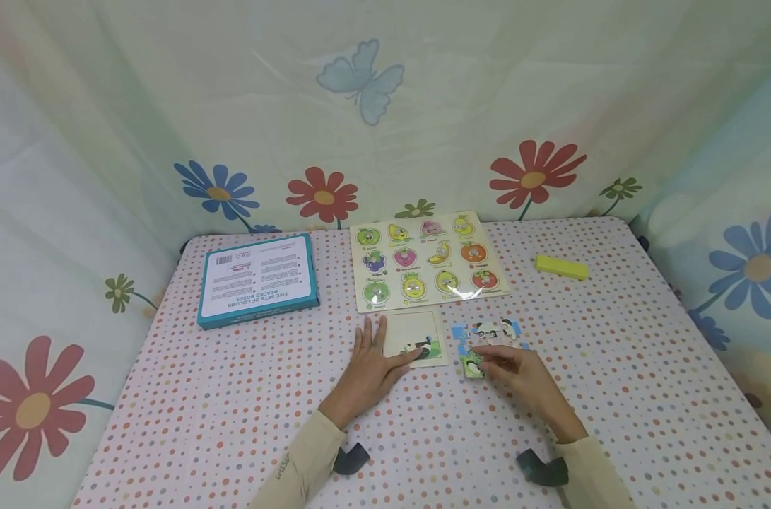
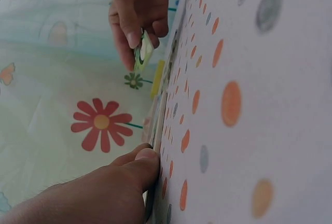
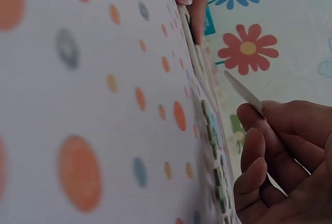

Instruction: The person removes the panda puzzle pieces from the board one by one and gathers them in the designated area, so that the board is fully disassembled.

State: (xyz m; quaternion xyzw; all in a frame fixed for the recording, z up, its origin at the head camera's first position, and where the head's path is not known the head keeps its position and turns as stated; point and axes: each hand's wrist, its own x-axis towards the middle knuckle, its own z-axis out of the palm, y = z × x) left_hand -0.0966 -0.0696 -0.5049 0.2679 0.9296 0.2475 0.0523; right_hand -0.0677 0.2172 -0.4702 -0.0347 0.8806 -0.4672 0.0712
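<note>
In the head view my left hand point(image 1: 372, 371) lies at the near left corner of a small wooden puzzle tray point(image 1: 404, 326), fingers spread. One straight finger reaches over the near rim to the fitted panda pieces point(image 1: 431, 349) in the tray's lower right; the thumb lies along the near edge. My right hand point(image 1: 519, 375) pinches a green puzzle piece point(image 1: 472, 365) between thumb and fingertips. This piece point(image 3: 244, 90) is tilted and raised above the cloth in the right wrist view. Beyond it, loose panda pieces point(image 1: 489, 331) lie grouped right of the tray.
Behind the tray lies a wooden fruit peg board point(image 1: 391, 277). A teal and white box point(image 1: 258, 279) sits at the back left, and a yellow bar-shaped block point(image 1: 561, 267) at the back right. The dotted cloth point(image 1: 232, 424) covers the table, with flowered curtains around it.
</note>
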